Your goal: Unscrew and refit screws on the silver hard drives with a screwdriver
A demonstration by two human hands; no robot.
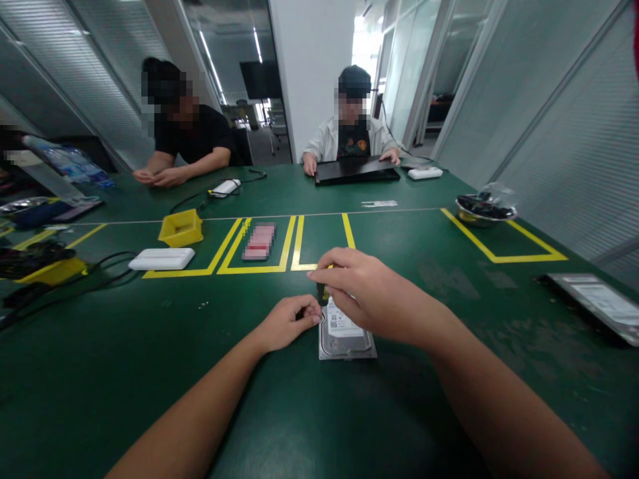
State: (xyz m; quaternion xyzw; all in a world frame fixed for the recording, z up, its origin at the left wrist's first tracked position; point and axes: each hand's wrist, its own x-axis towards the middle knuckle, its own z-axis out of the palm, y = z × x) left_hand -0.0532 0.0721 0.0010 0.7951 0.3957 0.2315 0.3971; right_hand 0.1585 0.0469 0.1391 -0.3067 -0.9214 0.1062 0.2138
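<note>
A silver hard drive [348,347] with a white label lies flat on the green table in front of me. My left hand [287,323] pinches its left edge between thumb and fingers. Over the drive's far part is my right hand [367,293], its fingers closed around the upright black-and-yellow handle of a screwdriver [322,293]. The screwdriver's tip and much of the drive's far right side are hidden behind that hand.
Yellow tape [254,269] marks the table, with a phone [259,241] inside one outline. Leftward are a yellow bin [180,228], a white power bank [161,259] and cables. A metal bowl [486,214] and another drive [594,299] lie rightward. Two people sit opposite; one holds a black panel [357,170].
</note>
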